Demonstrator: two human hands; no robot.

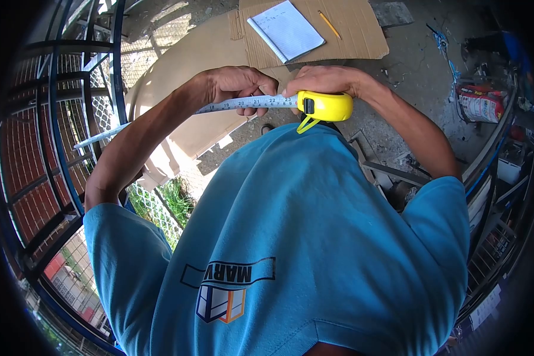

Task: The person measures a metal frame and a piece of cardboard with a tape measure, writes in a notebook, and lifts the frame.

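A yellow tape measure (332,107) hangs at chest height, its printed blade (219,107) pulled out toward the left and passing beyond my left forearm. My left hand (240,88) is closed round the blade, with fingertips showing below its edge. Close beside it, my right hand (323,81) grips the top of the yellow case, thumb and fingertips at the blade near the case mouth. A yellow wrist loop dangles under the case. Numbers from about 18 to 23 can be read on the blade between my left forearm and the case.
Cardboard (362,32) lies ahead, bearing a notebook (286,32) with handwriting and a yellow pencil (329,24). A dark metal frame with mesh (53,118) stands at the left. At the right are a printed sack (480,105), blue cord (444,44) and metal racks.
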